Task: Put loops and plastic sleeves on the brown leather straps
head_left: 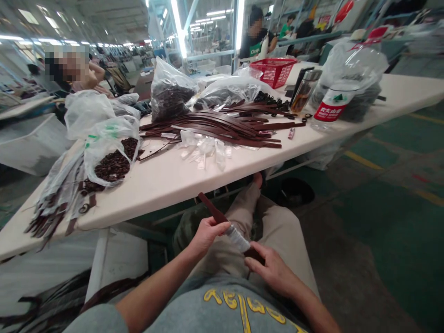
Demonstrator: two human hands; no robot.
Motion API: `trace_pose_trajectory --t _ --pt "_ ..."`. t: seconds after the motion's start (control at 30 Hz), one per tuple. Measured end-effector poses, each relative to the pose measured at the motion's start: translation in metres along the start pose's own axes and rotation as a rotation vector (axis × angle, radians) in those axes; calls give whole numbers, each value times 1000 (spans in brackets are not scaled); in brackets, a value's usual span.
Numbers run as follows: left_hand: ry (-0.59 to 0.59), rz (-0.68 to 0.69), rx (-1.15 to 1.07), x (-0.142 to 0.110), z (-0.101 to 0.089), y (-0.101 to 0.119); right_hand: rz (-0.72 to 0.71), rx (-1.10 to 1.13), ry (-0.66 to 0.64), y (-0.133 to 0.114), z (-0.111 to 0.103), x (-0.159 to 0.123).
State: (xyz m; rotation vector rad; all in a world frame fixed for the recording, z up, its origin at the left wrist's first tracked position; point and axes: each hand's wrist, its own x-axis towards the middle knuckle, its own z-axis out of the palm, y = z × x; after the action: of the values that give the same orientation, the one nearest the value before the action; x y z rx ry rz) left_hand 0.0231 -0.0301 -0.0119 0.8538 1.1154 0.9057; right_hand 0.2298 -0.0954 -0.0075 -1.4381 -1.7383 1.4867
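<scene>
Above my lap, a dark brown strap slants down from upper left to lower right. My left hand is closed on it, thumb on top, just above a crinkled clear plastic sleeve that wraps the strap's middle. At the sleeve's lower end my right hand pinches a brown part of the strap; its fingertips are partly hidden. On the table, closest to my hands, lies a small heap of clear plastic pieces. Behind it spreads a pile of similar brown straps.
The white table runs across in front of my knees. A bag of small brown parts and plastic-wrapped straps lie left. A labelled bottle, glass flask and red basket stand right. Other people sit beyond.
</scene>
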Motion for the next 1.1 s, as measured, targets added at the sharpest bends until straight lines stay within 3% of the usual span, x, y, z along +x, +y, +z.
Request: trace_pose_trajectory --t 0.13,0.27,0.47,0.57,0.7,0.8,0.9,0.97,1.1 --pt "-59 -5 44 -3 7 2 34 142 13 -10 -2 7" --pt "44 25 31 -1 7 3 125 154 6 -11 1 8" --pt "144 30 -52 9 -11 6 235 131 -3 14 -21 -30" --pt "152 12 -60 9 -9 0 254 37 50 27 -38 -50" --pt "82 -53 -89 0 12 -18 177 -136 124 19 -47 -54" --pt "-26 -102 -63 -11 31 -29 93 -147 167 -1 -34 -37" --pt "-130 -152 -33 -18 39 -29 59 -152 191 -16 -20 -18" --pt "-144 -192 -42 -17 33 -22 65 -138 185 -19 -17 -12" --pt "-42 -212 -75 -7 4 -7 97 7 111 -15 -28 -18"
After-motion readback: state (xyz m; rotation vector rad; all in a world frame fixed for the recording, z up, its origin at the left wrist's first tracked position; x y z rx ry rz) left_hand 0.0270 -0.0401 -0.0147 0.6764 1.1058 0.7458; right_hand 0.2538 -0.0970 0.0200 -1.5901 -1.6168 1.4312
